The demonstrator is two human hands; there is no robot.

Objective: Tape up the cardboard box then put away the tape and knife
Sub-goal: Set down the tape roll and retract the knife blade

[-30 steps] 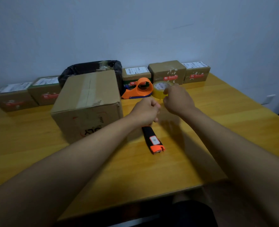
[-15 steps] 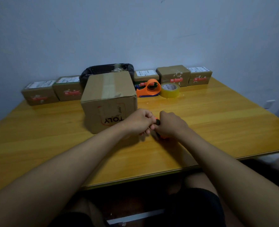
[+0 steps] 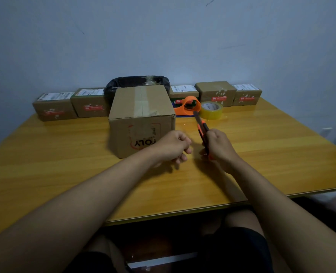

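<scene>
Person seated at the wooden table (image 3: 261,154), both bare forearms stretched out over it.

Right hand (image 3: 219,145) is clenched around the utility knife (image 3: 202,129), orange and black, held up off the table with its front end angled away toward the tape roll (image 3: 211,110). Half a second ago the two hands were pressed together low over the knife, right at the table surface; now they have come apart and the knife is raised.

Left hand (image 3: 172,145) hovers just in front of the cardboard box (image 3: 141,117), fingers curled loosely inward, nothing seen in it. It no longer touches the knife or the other hand.

The cardboard box stands where it did, near the table's middle, flaps closed, a strip of clear tape running along the top seam. Printed letters on its near face read upside down.

Behind it to the right: the orange tape dispenser (image 3: 188,107), and the yellowish tape roll lying flat just beside it. Neither has shifted.

Along the wall, a row of small parcels (image 3: 215,93) with white labels and red marks, and a black-lined bin (image 3: 137,83) directly behind the box.

Blade state of the knife: cannot tell, too blurred.
</scene>
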